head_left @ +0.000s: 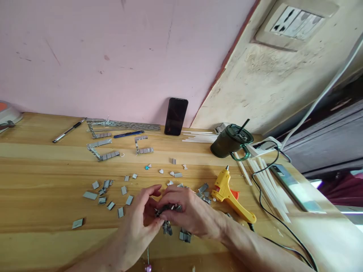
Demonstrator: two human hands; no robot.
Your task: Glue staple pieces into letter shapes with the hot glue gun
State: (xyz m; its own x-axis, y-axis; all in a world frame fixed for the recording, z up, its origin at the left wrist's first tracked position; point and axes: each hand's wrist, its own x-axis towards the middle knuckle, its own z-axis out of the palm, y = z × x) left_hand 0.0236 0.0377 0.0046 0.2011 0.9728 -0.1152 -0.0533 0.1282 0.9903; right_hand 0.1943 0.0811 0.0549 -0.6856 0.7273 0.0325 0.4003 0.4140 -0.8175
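My left hand (137,223) and my right hand (190,211) meet low in the middle, just above the wooden table. Between their curled fingers is a clump of small shiny mirror tiles (167,227), partly hidden by the fingers. Both hands are closed on it. Loose mirror tiles (110,205) lie scattered to the left, and more mirror tiles (203,187) rest in a pile by my right wrist. Past my fingers are small white pieces (161,171) and a blue one. A thin stick with a pink bead (148,268) shows below my left hand.
At right lies a yellow glue gun (227,194), its black cable (261,196) running past white glue sticks (269,185). Behind stand a dark lidded mug (229,141) and a phone (176,116). Tiled angular shapes (99,150), a blue cutter (129,134) and a pen (69,130) lie far left.
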